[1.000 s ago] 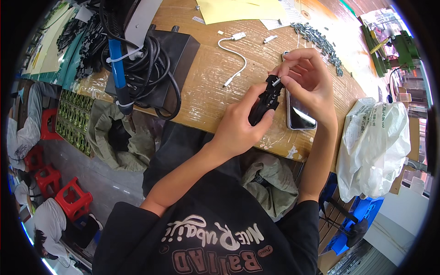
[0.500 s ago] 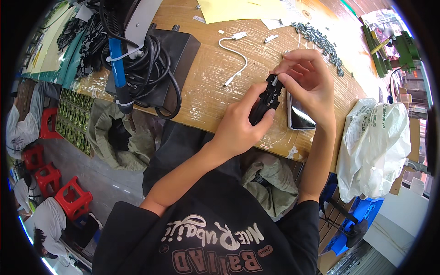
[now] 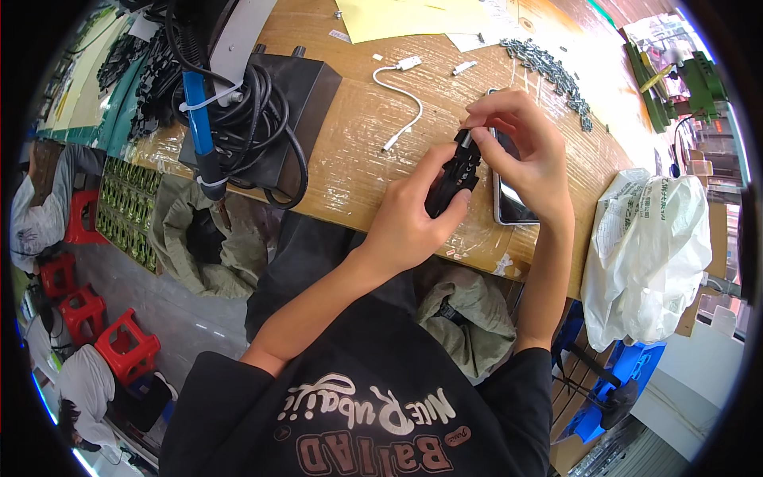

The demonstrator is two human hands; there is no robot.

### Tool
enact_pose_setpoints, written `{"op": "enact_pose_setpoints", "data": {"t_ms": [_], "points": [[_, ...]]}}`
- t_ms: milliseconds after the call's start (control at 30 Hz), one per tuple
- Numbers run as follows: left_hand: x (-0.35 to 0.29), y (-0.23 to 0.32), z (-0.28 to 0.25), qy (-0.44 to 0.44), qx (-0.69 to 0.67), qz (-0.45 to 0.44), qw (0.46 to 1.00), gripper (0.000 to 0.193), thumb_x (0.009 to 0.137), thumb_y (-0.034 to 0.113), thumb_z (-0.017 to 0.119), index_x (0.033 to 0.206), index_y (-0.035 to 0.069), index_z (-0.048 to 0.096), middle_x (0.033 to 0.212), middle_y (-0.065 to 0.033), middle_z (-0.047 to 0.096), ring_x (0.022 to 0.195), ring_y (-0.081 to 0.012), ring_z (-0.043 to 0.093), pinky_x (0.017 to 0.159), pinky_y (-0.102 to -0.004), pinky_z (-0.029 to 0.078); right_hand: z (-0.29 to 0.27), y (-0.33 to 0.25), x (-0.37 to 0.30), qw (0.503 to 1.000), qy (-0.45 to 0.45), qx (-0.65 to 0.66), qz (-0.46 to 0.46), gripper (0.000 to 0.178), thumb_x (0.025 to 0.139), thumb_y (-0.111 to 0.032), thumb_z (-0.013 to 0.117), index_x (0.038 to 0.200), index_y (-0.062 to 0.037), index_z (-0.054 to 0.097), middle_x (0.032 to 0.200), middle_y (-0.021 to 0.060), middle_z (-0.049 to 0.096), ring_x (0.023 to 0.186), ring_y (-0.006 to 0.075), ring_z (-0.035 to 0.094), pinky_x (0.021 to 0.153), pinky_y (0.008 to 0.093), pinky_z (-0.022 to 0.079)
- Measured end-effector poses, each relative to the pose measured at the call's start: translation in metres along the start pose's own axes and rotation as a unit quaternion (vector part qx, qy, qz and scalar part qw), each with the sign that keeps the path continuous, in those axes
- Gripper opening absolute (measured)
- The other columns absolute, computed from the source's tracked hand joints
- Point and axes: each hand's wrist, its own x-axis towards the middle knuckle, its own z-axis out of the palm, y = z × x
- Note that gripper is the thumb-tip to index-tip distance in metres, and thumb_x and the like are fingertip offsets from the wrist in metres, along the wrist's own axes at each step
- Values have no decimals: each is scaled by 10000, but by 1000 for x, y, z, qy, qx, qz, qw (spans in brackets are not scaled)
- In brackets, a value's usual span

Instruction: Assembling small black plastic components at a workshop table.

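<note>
Left grip (image 3: 409,213) holds black part (image 3: 453,183), right grip (image 3: 520,155) touching its end.

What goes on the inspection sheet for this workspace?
Surface: glossy wood-grain tabletop.
Job's things: black plastic part, small silver piece at its upper end; pile of small metal parts farther back.
Clutter: smartphone, partly covered by right grip; yellow sheet at the back.
Grips: left grip closed around black plastic part; right grip at its upper end, exact hold unclear.
Cables: short white cable loose on tabletop; black cable coiled against black box.
Surroundings: red stools and co-workers at left; white plastic bag at right.
</note>
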Motion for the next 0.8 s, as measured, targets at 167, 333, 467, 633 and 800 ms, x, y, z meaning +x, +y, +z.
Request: {"op": "enact_pose_setpoints", "data": {"t_ms": [167, 333, 467, 633, 800], "points": [[0, 3, 0, -9, -6, -19, 1000, 383, 743, 74, 572, 1094, 43, 423, 708, -137, 549, 623, -239, 585, 572, -317, 444, 0, -3, -1, 1000, -20, 5, 7, 226, 718, 28, 552, 942, 20, 529, 876, 57, 545, 837, 116, 532, 821, 265, 432], [2, -1, -2, -3, 4, -8, 1000, 393, 741, 84, 577, 1100, 45, 421, 724, -142, 550, 646, -251, 587, 583, -325, 444, -2, 3, 1, 999, -38, 15, 30, 231, 722, 27, 552, 952, 22, 524, 901, 61, 545, 864, 119, 528, 832, 263, 420], [1, 5, -4, -21, 32, 22, 999, 402, 744, 96, 574, 1111, 42, 418, 776, -167, 567, 708, -304, 596, 613, -355, 453, -9, -3, -2, 992, -59, 78, 79, 217, 742, 17, 572, 952, 25, 520, 924, 57, 544, 882, 124, 524, 814, 268, 421], [-7, 6, -12, -30, -10, 69, 997, 369, 805, 207, 544, 1108, 24, 442, 808, -141, 569, 670, -218, 575, 612, -314, 456, -4, -9, -4, 988, -65, 118, 71, 155, 763, 24, 565, 910, 29, 515, 889, 74, 528, 852, 140, 521, 792, 275, 423], [-48, 13, -45, -240, -401, -222, 856, 289, 887, 213, 439, 1124, 49, 425, 886, -68, 558, 690, -101, 558, 595, -223, 455, 26, -39, -44, 992, -33, 113, -45, 97, 725, 5, 585, 792, -2, 514, 750, 122, 565, 753, 234, 555, 822, 434, 412]]}}
